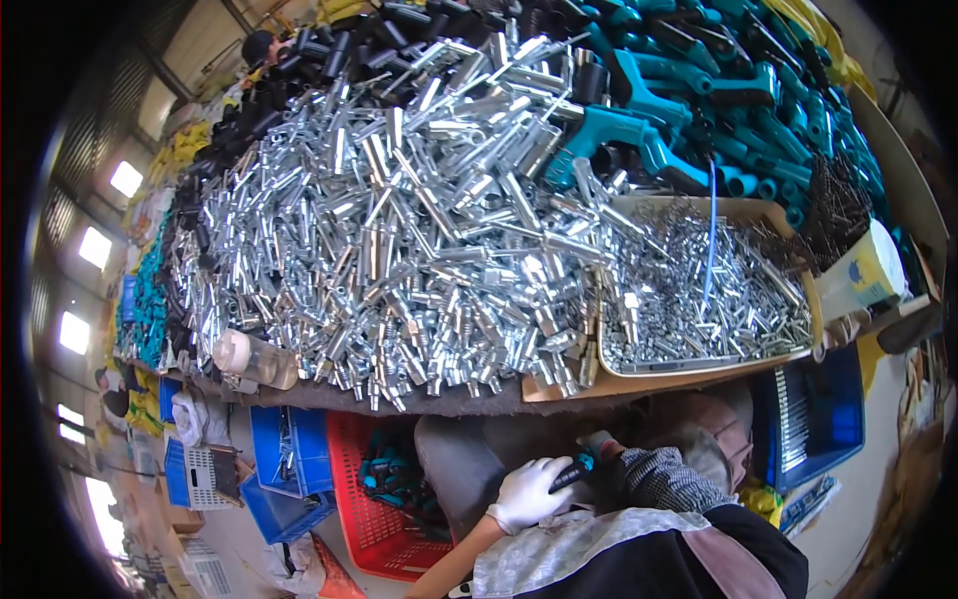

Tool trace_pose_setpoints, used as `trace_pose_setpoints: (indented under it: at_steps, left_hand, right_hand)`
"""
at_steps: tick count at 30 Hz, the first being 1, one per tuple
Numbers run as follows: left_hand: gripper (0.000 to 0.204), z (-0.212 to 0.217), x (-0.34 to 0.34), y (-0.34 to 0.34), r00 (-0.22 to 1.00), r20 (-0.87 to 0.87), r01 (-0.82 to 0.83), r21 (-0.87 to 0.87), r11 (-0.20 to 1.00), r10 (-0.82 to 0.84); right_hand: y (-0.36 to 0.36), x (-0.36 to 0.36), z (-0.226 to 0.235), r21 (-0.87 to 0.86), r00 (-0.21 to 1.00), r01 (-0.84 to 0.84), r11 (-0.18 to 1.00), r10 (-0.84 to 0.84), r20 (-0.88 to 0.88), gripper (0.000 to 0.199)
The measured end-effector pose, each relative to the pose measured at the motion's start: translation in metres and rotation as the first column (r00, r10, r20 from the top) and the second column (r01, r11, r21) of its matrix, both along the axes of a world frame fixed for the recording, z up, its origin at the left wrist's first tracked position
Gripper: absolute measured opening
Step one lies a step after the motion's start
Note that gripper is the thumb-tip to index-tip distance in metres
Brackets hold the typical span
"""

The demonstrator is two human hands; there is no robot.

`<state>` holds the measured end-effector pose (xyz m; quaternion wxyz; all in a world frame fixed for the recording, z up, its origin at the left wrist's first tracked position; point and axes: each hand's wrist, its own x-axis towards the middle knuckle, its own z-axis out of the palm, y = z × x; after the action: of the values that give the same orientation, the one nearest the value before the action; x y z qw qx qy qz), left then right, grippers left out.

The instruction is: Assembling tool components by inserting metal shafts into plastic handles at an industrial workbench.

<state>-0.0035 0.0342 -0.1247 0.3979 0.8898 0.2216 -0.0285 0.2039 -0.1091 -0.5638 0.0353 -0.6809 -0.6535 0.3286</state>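
A heap of silver metal fittings (pixel 379 225) is noted above a red crate (pixel 351 499). By the left hand (pixel 529 496) a black-and-teal handle (pixel 571 474) is held over the lap — the right hand's (pixel 601 445) grip cannot be determined. Handling is judged underway; a steady hold is called for.

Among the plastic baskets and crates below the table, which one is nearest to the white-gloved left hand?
The red basket, just left of the left hand, with teal-and-black pieces inside. The blue crates stand farther away on both sides.
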Motion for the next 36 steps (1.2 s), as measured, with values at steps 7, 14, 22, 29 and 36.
trace_pose_setpoints:
  at_steps: [7, 14, 22, 29, 36]
  left_hand:
    - [0.056, -0.027, 0.013, -0.018, 0.988, -0.041, -0.148, 0.082, 0.986, 0.152]
    - [0.06, -0.056, 0.006, -0.036, 0.966, -0.101, -0.24, 0.005, 0.971, 0.24]
    - [0.058, -0.059, 0.024, -0.038, 0.957, -0.147, -0.252, 0.003, 0.968, 0.25]
    - [0.05, -0.086, 0.034, -0.026, 0.966, -0.177, -0.199, -0.054, 0.978, 0.187]
    - [0.036, -0.088, 0.055, -0.037, 0.919, -0.117, -0.384, -0.049, 0.922, 0.376]
  right_hand:
    - [0.054, -0.028, 0.052, -0.931, -0.308, 0.309, 0.196, -0.905, -0.293, 0.033]
    - [0.05, -0.032, 0.046, -0.106, 0.661, 0.209, 0.972, -0.221, -0.717, 0.023]
    - [0.06, -0.007, 0.059, -0.527, 0.218, 0.348, 0.775, -0.614, -0.759, 0.015]
    - [0.082, -0.015, 0.279, -0.515, -0.011, 0.667, 0.539, -0.684, -0.729, 0.033]
    - [0.088, -0.036, 0.272, 0.0, 0.363, 0.864, 0.503, -0.624, -0.692, 0.021]
